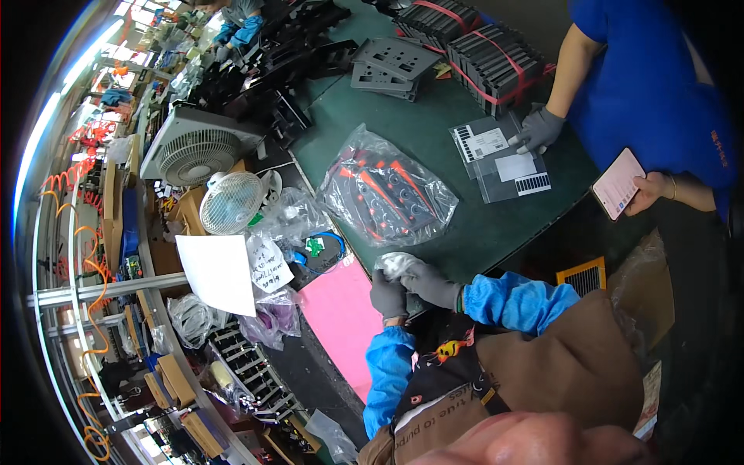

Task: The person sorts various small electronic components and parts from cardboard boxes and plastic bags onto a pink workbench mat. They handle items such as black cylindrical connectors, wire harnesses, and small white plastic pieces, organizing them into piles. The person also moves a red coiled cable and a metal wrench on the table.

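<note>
Both my hands wear grey gloves and meet at the near edge of the green table. Between them is a crumpled whitish piece that looks like thin plastic. My left hand is closed at its near side, and my right hand curls over it from the right. Just beyond lies a clear plastic bag with orange and dark parts inside. A pink sheet lies left of my left hand.
At the right, a co-worker in blue rests a gloved hand on flat labelled bags and holds a phone. Grey panels bundled with red straps stand at the back. Left are a white round fan and paper sheets.
</note>
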### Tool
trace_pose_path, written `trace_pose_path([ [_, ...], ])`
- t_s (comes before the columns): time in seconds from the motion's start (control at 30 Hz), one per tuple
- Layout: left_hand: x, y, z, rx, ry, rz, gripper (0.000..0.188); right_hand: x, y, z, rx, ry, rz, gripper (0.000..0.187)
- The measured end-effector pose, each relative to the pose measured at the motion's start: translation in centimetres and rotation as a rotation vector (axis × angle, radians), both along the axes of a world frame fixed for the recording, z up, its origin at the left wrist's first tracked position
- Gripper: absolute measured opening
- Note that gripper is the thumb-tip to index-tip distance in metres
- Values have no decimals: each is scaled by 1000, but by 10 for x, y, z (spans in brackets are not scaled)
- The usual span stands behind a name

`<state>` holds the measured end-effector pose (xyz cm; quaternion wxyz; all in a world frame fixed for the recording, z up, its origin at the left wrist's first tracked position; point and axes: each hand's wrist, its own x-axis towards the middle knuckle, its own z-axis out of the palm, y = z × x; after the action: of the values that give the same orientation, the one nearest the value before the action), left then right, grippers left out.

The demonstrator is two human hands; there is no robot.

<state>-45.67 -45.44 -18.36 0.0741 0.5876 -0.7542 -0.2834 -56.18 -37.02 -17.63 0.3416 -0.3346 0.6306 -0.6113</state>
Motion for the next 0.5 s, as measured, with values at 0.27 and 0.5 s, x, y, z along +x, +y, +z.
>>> trace_pose_path([
  [0.27, 7, -29, -32, 261, 450, 286, 20, -44, 13, 15, 16, -402, 226, 34],
  [0.5, 28, -39, -28, 251, 415, 388, 30, -166, 34, 25, 118, -885, -97, 38],
])
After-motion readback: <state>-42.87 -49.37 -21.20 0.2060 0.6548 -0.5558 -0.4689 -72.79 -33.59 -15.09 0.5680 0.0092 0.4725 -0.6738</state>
